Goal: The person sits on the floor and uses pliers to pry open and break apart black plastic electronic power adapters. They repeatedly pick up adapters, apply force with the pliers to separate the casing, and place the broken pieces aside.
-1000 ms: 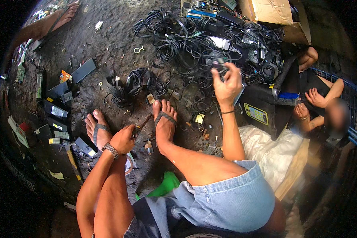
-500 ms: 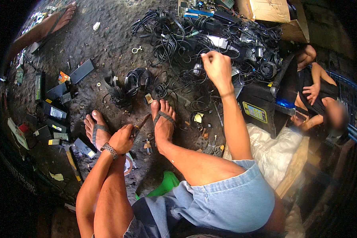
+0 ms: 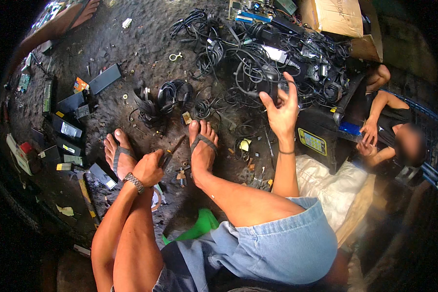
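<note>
My left hand (image 3: 148, 168), with a metal watch on its wrist, is closed by my left shin. It grips a narrow tool with a brown, blade-like tip (image 3: 179, 144) that points up between my feet; its exact kind is unclear. To the right, my right hand (image 3: 281, 107) is raised, thumb and forefinger spread apart. Just beyond those fingers is a looped black cable (image 3: 239, 78) with a thick dark end, in front of a large tangle of black cables and adapters (image 3: 321, 68). Whether the fingers touch that cable cannot be told.
Flat dark battery packs (image 3: 72, 127) lie left of my feet. Coiled cables (image 3: 173, 92) rest ahead of them. A cardboard box (image 3: 338, 17) stands behind the tangle. At right are a black case (image 3: 314, 141), a white sack (image 3: 326, 182) and a seated person (image 3: 392, 109).
My right hand has gone from closed to spread fingers and shifted slightly right and nearer. A looped black cable now shows beyond it. My left hand keeps its grip on the tool.
</note>
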Motion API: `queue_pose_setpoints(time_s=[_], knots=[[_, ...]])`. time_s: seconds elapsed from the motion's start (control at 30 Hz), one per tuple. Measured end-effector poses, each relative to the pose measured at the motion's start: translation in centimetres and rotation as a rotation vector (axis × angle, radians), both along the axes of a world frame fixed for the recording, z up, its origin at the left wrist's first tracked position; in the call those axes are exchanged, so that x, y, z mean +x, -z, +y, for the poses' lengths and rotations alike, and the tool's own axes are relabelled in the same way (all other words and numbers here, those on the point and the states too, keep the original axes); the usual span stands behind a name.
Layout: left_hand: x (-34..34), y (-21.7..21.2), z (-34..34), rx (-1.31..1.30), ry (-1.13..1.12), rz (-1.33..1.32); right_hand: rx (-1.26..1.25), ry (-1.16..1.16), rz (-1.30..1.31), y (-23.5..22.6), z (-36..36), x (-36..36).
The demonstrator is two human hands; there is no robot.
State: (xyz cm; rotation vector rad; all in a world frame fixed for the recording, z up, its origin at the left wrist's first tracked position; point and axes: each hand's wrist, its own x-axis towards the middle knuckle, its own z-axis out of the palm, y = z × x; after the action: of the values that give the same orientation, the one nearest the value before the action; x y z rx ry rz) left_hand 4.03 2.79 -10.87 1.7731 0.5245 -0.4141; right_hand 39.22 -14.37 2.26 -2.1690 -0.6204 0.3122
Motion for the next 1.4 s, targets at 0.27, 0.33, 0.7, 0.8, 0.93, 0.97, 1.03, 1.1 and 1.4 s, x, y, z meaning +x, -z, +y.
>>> queue_pose_setpoints(time_s=[0.27,0.33,0.7,0.8,0.93,0.97,1.03,1.1,1.4], knots=[[-0.3,-0.5,0.9,-0.002,-0.044,0.039,-0.413,-0.153,0.777,-3.8,-5.3,-2.4],[-0.5,-0.1,0.7,-0.019,-0.101,-0.048,0.031,-0.062,0.837,-3.6,-4.9,-4.4],[2.8,-8.5,1.9,-0.689,-0.161,-0.09,0.508,0.206,0.545,-2.8,0.9,-6.9],[4.1,-8.9,2.1,-0.45,-0.065,-0.174,0.588,0.227,0.679,-3.0,1.0,-7.5],[6.1,-11.8,3.3,-0.622,-0.13,-0.183,0.604,0.222,0.753,-3.2,0.1,-8.0],[6.3,-12.4,3.3,-0.674,-0.142,-0.133,0.612,0.23,0.774,-3.3,0.1,-8.2],[6.2,-13.2,3.2,-0.776,-0.164,-0.03,0.618,0.219,0.788,-3.2,0.0,-8.3],[5.9,-12.7,2.5,-0.821,-0.12,-0.048,0.614,0.198,0.804,-3.3,0.0,-8.4],[6.3,-13.7,1.6,-0.885,-0.196,-0.157,0.565,0.168,0.944,-3.3,0.2,-9.6]])
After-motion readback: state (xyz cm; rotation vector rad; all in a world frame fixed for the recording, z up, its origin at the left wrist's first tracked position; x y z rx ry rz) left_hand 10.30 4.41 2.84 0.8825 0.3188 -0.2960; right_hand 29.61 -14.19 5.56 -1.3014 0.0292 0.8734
